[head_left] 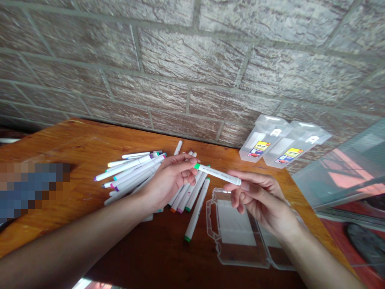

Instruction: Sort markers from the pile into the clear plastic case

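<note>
I see a white marker (218, 174) held level above the table (75, 140), mid-scene; my left hand (171, 180) has its fingertips closed on the green-capped end; my right hand (261, 200) pinches the other end between thumb and fingers. A pile of markers (135, 168) lies under and left of the left hand; an open clear case (237, 228) lies near, below the right hand; two closed cases (261, 138) stand far right against the brick wall (180, 60).
</note>
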A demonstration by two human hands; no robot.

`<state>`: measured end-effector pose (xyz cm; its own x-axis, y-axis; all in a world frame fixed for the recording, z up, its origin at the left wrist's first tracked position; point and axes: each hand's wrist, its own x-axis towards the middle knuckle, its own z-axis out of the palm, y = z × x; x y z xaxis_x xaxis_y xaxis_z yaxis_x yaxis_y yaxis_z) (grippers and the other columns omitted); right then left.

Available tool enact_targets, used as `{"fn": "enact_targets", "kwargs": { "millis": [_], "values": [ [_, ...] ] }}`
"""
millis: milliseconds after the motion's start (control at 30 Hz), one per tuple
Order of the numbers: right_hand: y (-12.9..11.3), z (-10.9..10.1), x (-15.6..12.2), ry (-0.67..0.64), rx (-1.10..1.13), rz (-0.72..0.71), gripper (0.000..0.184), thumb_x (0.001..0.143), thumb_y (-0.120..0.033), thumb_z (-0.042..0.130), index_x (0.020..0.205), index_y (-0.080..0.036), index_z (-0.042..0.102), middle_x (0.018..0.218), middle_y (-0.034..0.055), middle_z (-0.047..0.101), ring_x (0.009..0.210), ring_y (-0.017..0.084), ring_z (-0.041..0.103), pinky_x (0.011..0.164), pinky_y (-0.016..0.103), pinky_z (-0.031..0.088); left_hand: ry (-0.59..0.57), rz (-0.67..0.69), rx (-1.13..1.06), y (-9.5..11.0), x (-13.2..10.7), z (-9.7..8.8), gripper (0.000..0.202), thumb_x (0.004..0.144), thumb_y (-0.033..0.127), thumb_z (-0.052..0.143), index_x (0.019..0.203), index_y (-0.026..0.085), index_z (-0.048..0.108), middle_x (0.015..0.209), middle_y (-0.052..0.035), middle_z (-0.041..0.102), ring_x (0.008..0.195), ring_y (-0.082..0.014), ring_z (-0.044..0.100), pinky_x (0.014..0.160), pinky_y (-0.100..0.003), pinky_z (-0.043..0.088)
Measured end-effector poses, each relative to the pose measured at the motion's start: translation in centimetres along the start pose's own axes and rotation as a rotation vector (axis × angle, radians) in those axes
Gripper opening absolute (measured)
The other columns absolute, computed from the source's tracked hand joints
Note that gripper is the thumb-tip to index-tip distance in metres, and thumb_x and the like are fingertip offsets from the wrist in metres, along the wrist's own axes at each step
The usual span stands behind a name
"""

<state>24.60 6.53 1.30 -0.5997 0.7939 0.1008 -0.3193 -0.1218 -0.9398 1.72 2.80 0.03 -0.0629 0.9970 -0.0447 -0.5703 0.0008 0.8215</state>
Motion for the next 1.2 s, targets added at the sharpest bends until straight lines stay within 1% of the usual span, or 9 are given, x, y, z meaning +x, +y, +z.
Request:
{"fn": "enact_targets", "kwargs": {
  "millis": [133,267,400,567,667,767,967,1067,1200],
  "values": [
    [0.2,-0.2,0.1,0.002,0.033,0.004,0.025,0.085,-0.025,0.08,0.109,-0.024,0.084,0.089,0.0089,0.084,0.059,0.014,0.073,0.05,0.021,0.056,0.006,-0.001,0.0,0.0,0.0,0.0,0.014,0.08,0.018,0.08,0.087,0.01,0.07,0.071,-0.002,0.063,0.061,-0.01,0.057,0.054,-0.021,0.049],
    [0.5,-0.5,0.3,0.039,0.022,0.006,0.023,0.085,-0.031,0.08,0.105,-0.019,0.084,0.083,0.0106,0.083,0.056,0.014,0.071,0.051,0.021,0.056,-0.011,0.014,0.018,0.0,-0.1,-0.1,0.015,0.081,0.02,0.081,0.086,0.011,0.07,0.072,-0.0012,0.063,0.062,-0.0093,0.057,0.054,-0.02,0.05],
    [0.9,-0.6,0.6,0.085,-0.097,0.001,0.02,0.085,-0.033,0.082,0.099,-0.02,0.085,0.077,0.0079,0.081,0.052,0.011,0.068,0.048,0.018,0.054,-0.05,0.057,0.086,-0.1,-0.3,0.0,0.017,0.083,0.024,0.08,0.085,0.011,0.07,0.073,-0.0003,0.062,0.063,-0.0081,0.055,0.055,-0.019,0.048],
    [1.3,-0.4,0.9,0.038,-0.267,-0.01,0.016,0.082,-0.029,0.086,0.096,-0.021,0.085,0.076,0.0052,0.08,0.053,0.01,0.065,0.049,0.018,0.053,-0.078,0.107,0.195,-0.1,-0.4,0.2,0.02,0.086,0.029,0.079,0.083,0.011,0.071,0.072,0.0007,0.061,0.059,-0.0069,0.054,0.055,-0.019,0.046],
    [1.5,-0.4,0.9,0.009,-0.361,-0.017,0.017,0.082,-0.028,0.086,0.097,-0.02,0.084,0.074,0.004,0.079,0.053,0.009,0.064,0.049,0.018,0.052,-0.1,0.17,0.258,-0.2,-0.5,0.1,0.019,0.087,0.031,0.079,0.087,0.012,0.073,0.071,0.0013,0.062,0.058,-0.0063,0.054,0.055,-0.019,0.044],
    [1.9,-0.3,0.6,-0.025,-0.481,-0.042,0.015,0.085,-0.028,0.082,0.097,-0.019,0.083,0.078,0.0037,0.079,0.061,0.012,0.067,0.057,0.021,0.054,-0.147,0.23,0.329,-0.2,-0.7,0.1,0.016,0.09,0.03,0.077,0.096,0.015,0.076,0.069,0.0022,0.063,0.057,-0.0062,0.055,0.056,-0.018,0.043],
    [2.4,-0.4,0.1,-0.09,-0.834,-0.139,0.015,0.095,-0.031,0.071,0.103,-0.02,0.079,0.083,0.0022,0.078,0.069,0.014,0.067,0.065,0.025,0.052,-0.194,0.333,0.484,-0.2,-1.8,0.8,0.016,0.092,0.024,0.073,0.102,0.013,0.076,0.066,0.0023,0.064,0.054,-0.0068,0.054,0.053,-0.018,0.042],
    [2.1,-0.5,0.1,-0.093,-0.937,-0.223,0.015,0.096,-0.029,0.069,0.105,-0.022,0.078,0.089,0.0031,0.078,0.076,0.016,0.07,0.07,0.026,0.054,-0.217,0.433,0.598,-0.2,-2.3,0.8,0.017,0.093,0.023,0.071,0.105,0.013,0.077,0.079,-0.0028,0.072,0.066,-0.0104,0.063,0.06,-0.02,0.048],
    [1.6,-0.2,0.2,-0.093,-0.995,-0.321,0.017,0.095,-0.024,0.069,0.109,-0.021,0.079,0.095,0.0063,0.078,0.08,0.018,0.073,0.072,0.028,0.055,-0.291,0.661,0.848,-0.1,-2.7,0.5,0.02,0.091,0.019,0.072,0.109,0.012,0.078,0.09,-0.0089,0.074,0.079,-0.015,0.068,0.071,-0.025,0.052]
  ]
}}
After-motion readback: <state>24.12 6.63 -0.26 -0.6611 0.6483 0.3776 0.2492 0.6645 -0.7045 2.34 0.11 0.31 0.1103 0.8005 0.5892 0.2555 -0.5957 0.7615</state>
